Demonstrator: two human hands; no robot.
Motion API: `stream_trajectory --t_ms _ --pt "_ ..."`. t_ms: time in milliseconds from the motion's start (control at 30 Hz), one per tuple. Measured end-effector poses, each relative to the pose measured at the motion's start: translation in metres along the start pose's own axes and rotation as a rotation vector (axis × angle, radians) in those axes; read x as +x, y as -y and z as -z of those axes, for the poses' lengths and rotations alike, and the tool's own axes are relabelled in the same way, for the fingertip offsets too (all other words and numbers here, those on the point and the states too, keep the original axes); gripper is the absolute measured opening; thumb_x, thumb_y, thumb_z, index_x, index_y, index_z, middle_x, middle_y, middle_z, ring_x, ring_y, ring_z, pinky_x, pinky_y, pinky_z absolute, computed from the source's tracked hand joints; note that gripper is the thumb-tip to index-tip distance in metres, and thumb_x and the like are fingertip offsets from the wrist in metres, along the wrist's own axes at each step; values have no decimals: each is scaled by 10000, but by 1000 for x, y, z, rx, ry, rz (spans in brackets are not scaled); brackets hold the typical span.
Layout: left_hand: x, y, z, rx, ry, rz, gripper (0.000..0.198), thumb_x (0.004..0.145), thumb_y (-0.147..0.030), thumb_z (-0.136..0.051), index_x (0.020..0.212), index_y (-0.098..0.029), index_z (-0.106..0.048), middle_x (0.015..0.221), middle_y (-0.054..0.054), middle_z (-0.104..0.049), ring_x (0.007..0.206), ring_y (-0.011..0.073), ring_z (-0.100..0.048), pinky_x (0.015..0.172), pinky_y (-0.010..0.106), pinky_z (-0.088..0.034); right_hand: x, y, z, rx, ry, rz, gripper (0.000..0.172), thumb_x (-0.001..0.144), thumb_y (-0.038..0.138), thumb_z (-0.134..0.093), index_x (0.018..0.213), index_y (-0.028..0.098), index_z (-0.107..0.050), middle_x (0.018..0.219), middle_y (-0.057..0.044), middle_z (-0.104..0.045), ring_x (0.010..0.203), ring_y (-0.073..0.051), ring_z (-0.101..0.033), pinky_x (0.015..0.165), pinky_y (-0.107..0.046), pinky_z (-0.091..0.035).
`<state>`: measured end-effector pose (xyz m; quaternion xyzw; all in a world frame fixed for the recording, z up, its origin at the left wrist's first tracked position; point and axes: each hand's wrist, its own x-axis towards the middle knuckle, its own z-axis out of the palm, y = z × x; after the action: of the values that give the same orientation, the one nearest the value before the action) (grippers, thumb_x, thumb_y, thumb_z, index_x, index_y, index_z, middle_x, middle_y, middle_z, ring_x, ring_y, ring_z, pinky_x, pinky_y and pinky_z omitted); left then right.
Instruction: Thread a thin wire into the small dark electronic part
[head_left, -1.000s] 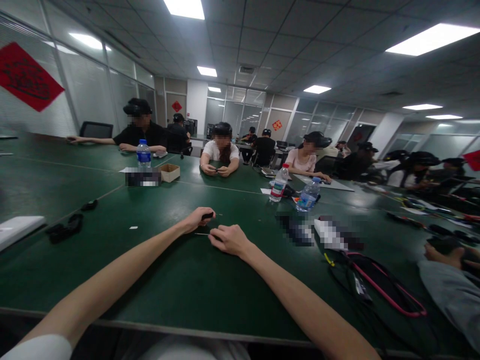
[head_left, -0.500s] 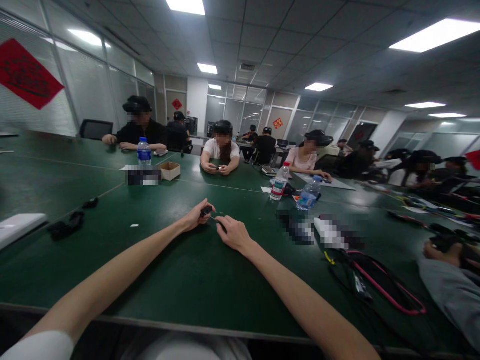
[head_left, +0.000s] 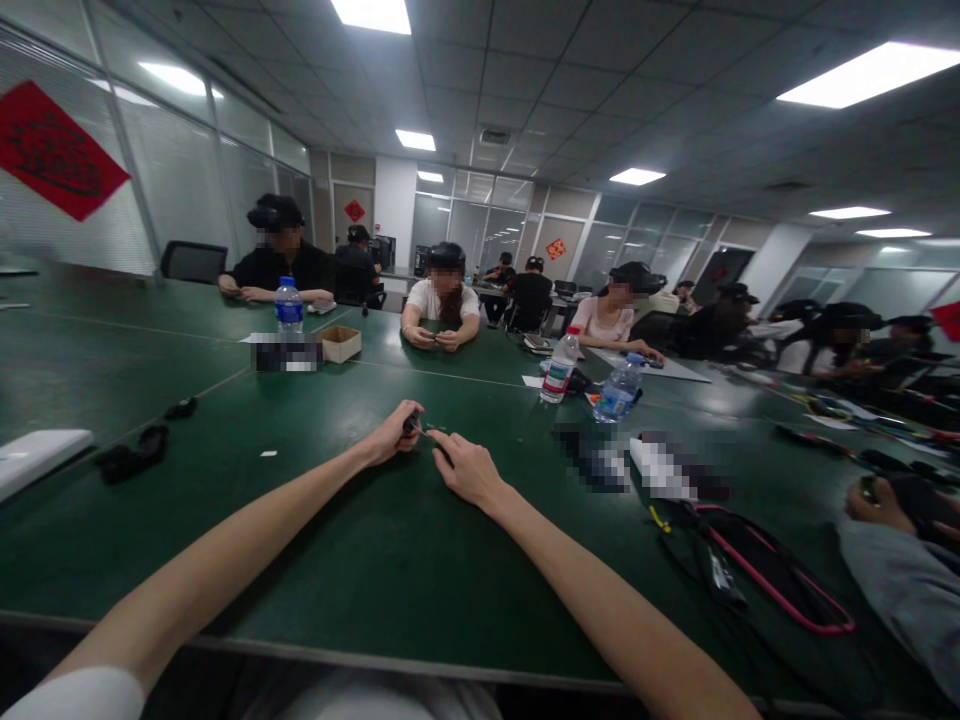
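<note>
My left hand [head_left: 391, 436] rests on the green table [head_left: 315, 560] with its fingers pinched round a small dark object [head_left: 410, 422]. My right hand [head_left: 466, 467] lies just to its right, fingers curled, touching a thin pin-like piece [head_left: 429, 434] that runs between the two hands. What the right fingers hold is too small to name. Both forearms stretch out from the near table edge.
Two water bottles [head_left: 558, 366] [head_left: 618, 389] stand ahead to the right, another bottle [head_left: 287, 306] and a cardboard box [head_left: 341, 343] at the back left. Black items [head_left: 135, 452] lie at the left, a pink-trimmed black bag [head_left: 757, 566] at the right. Several people sit around; a neighbour's hand [head_left: 874, 505] is at far right.
My hands have come together and moved slightly further out on the table; the thin piece that lay between them is now at the fingertips of both hands.
</note>
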<state>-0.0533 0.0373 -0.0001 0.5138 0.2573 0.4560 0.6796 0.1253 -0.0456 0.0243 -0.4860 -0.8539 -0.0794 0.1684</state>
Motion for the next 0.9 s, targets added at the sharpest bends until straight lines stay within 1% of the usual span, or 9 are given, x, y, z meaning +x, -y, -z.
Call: stream_trajectory --t_ms 200,400,567,633,733,833,900 --pt "2 0 4 -38 -25 26 240 842 -426 -414 966 -230 -477 621 -34 -434 363 47 -285 356 149 -196 -1 1 1 -30 5 -31 428 960 388 -229 1352 307 -383 1036 -52 -588 816 -150 -580 663 -230 -416" --pt "0 -4 0 -59 -42 51 257 825 -347 -422 1040 -226 -494 613 -42 -395 379 56 -307 358 152 -226 0 2 2 -61 19 -108 432 956 400 -217 1339 308 -393 1057 -57 -589 820 -159 -588 664 -245 -427" --pt "-1 -7 -2 -58 -85 35 274 808 -282 -476 1079 -239 -477 658 -27 -448 416 72 -391 356 149 -263 1 2 0 -57 9 -164 429 955 404 -218 1316 280 -416 1035 -64 -596 824 -165 -591 682 -254 -430" --pt "0 -5 0 -71 -108 21 281 809 -285 -497 1084 -236 -474 686 -12 -480 445 87 -443 357 160 -309 1 1 0 -47 4 -179 427 957 398 -216 1311 271 -420 1032 -66 -598 821 -162 -592 683 -252 -430" --pt "2 -3 4 -85 -121 0 286 811 -286 -524 1088 -228 -480 769 23 -536 525 121 -538 388 203 -412 1 0 -1 -28 -17 -185 427 961 385 -208 1314 264 -415 1046 -68 -598 810 -152 -591 683 -248 -428" --pt "2 -2 7 -111 -125 -6 275 816 -274 -538 1081 -219 -489 856 57 -576 648 168 -615 468 270 -504 0 0 0 -4 -54 -173 430 961 374 -211 1325 253 -405 1063 -68 -596 806 -143 -587 678 -235 -426" --pt "2 -3 8 -150 -125 -6 259 824 -266 -537 1072 -211 -491 892 72 -592 746 204 -642 552 338 -548 0 0 0 15 -71 -135 427 959 371 -229 1325 248 -413 1063 -64 -595 811 -139 -585 677 -224 -424"
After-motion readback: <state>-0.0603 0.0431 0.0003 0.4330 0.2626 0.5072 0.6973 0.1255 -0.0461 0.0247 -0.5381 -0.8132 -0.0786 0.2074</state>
